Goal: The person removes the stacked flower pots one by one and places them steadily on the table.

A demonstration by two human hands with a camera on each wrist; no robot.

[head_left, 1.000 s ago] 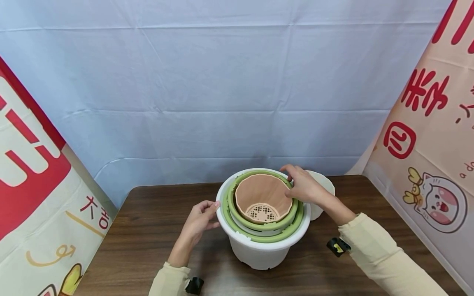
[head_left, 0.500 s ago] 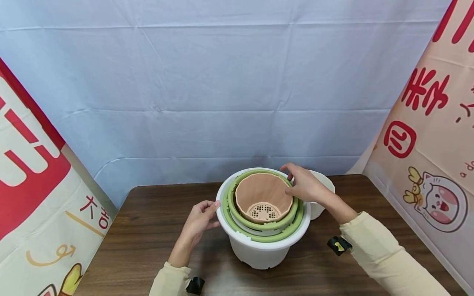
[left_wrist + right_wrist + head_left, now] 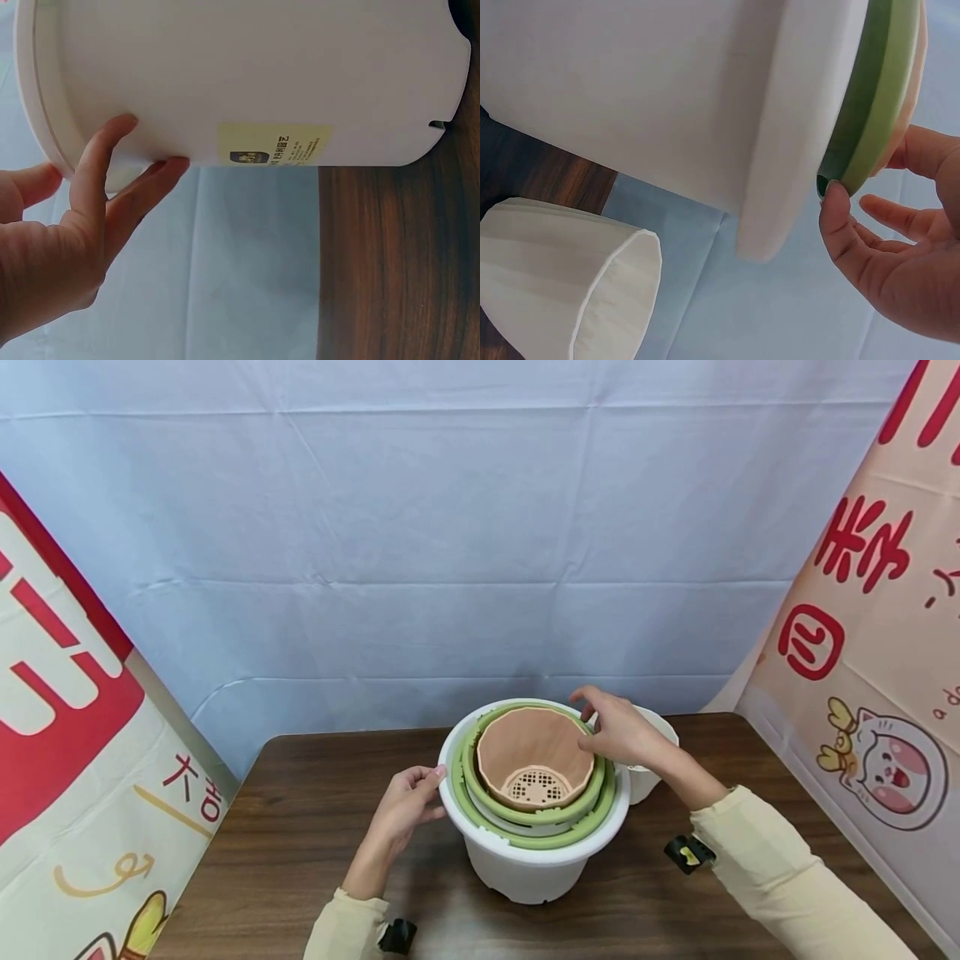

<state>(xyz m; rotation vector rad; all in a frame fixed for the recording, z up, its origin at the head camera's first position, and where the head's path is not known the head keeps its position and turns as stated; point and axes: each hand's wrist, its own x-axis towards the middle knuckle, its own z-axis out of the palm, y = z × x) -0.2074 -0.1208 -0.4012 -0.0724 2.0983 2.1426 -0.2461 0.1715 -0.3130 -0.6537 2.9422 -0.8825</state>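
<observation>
A pale blue cloth [image 3: 420,527] with horizontal creases fills the back; its upper edge is cut off. Printed cloths stand at 9 o'clock [image 3: 52,710] and 3 o'clock [image 3: 862,652], both cropped by the frame. The table [image 3: 315,827] is dark wood grain with rounded far corners; its near edge is out of frame. On it, right of centre, stands the large white pot [image 3: 528,868], upright, smooth, with a thick round rim. Nested inside are the outer green rim [image 3: 555,841], the inner green rim [image 3: 536,818] and the peach pot [image 3: 525,743]. Their lower walls are hidden; the peach pot shows a polygonal rim and gridded base. The small white pot [image 3: 547,255], thin-walled and partly covered in the head view, stands near 3 o'clock.

The left hand [image 3: 401,806] grips the large pot's rim at 9 o'clock, thumb on the edge, bent fingers against the wall. The right hand [image 3: 618,731], fingers curved, pinches the inner green rim at 2 o'clock; its thumb tip is partly hidden. A yellow label [image 3: 277,145] bears print too small to read fully.
</observation>
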